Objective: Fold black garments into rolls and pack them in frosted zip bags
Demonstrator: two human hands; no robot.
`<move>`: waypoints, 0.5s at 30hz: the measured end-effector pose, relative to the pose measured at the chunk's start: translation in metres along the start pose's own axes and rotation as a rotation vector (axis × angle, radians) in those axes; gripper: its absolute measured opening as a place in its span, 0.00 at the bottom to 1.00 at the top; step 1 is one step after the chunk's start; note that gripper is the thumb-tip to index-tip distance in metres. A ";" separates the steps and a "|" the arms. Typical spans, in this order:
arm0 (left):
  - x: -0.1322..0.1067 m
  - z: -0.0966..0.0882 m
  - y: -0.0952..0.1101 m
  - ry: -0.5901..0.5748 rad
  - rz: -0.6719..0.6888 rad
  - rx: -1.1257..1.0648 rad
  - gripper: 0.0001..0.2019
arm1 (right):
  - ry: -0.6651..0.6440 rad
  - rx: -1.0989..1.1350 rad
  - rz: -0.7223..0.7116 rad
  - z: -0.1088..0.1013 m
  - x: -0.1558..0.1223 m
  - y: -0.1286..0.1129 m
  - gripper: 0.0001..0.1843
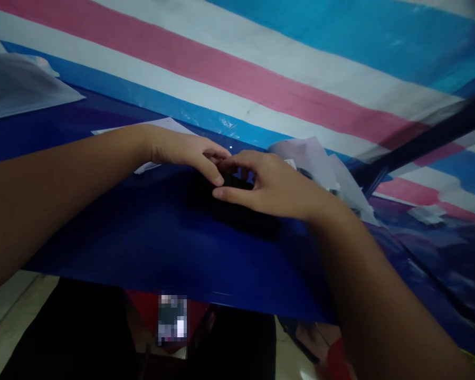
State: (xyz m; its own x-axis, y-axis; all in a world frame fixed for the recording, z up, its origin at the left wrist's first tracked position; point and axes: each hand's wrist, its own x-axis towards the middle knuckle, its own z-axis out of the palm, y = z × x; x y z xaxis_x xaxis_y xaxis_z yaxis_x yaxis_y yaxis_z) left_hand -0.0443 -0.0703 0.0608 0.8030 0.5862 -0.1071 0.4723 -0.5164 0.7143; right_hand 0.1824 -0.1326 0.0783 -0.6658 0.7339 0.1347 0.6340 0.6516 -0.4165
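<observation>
Dim light leaves the blue table [150, 232] murky, with pale sheen toward its right end and a glint on its front edge. Glare flecks the striped sheet [237, 63] along the back edge. Mid-table, a dark object [245, 214] loses its outline in shadow; below the front edge, a patch [172, 319] is pixelated

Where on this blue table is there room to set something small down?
The blue table is bare between the dark object and the near edge, and between the left forearm and the greyish sheet. It's crowded where the left hand and right hand come together, with white paper and pale wrapping behind.
</observation>
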 end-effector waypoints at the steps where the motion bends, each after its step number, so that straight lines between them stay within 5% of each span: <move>1: 0.001 0.002 0.003 0.001 0.013 0.043 0.32 | -0.011 0.013 0.021 -0.004 0.000 0.003 0.24; 7: 0.003 0.011 0.016 0.056 -0.022 0.223 0.39 | -0.148 0.037 0.179 -0.011 -0.002 0.026 0.32; 15: -0.002 0.027 0.030 0.192 0.044 0.385 0.47 | -0.110 0.060 0.115 -0.003 0.003 0.035 0.30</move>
State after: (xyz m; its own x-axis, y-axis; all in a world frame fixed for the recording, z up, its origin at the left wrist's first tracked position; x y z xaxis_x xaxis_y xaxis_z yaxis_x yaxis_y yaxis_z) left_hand -0.0213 -0.1041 0.0637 0.7608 0.6448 0.0742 0.5691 -0.7177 0.4014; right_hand 0.2034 -0.1070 0.0665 -0.6310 0.7756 -0.0149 0.6865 0.5493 -0.4765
